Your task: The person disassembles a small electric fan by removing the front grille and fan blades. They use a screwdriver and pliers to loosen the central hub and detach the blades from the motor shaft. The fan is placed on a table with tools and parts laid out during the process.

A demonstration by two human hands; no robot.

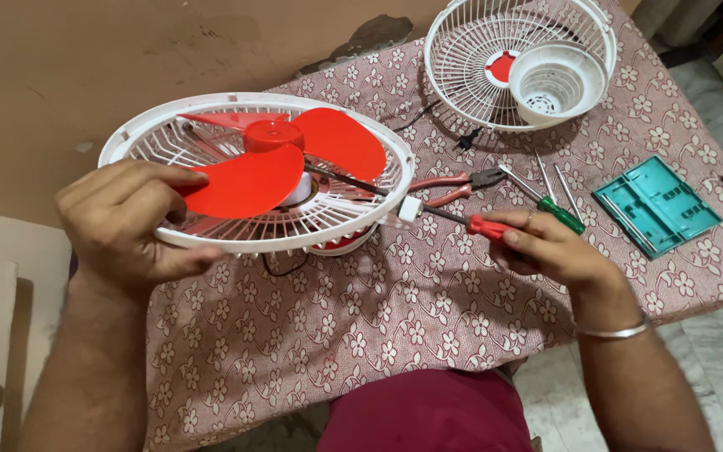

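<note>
Floral-clothed tabletop [428,310]. Left hand [123,226] clamps white fan guard [169,125] rim; red blade [248,180] faces up. Right hand [546,247] closed on red-handled screwdriver [483,226], long axis running left and slightly up, tip toward hub. Hands well apart.

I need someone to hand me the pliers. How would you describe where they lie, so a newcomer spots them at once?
Start at the flowered tablecloth and find the white fan guard with red blades held by the left hand. Just right of its rim lie the pliers, near the loose screwdrivers. Only the pliers have two curved reddish handles and dark jaws.
</note>
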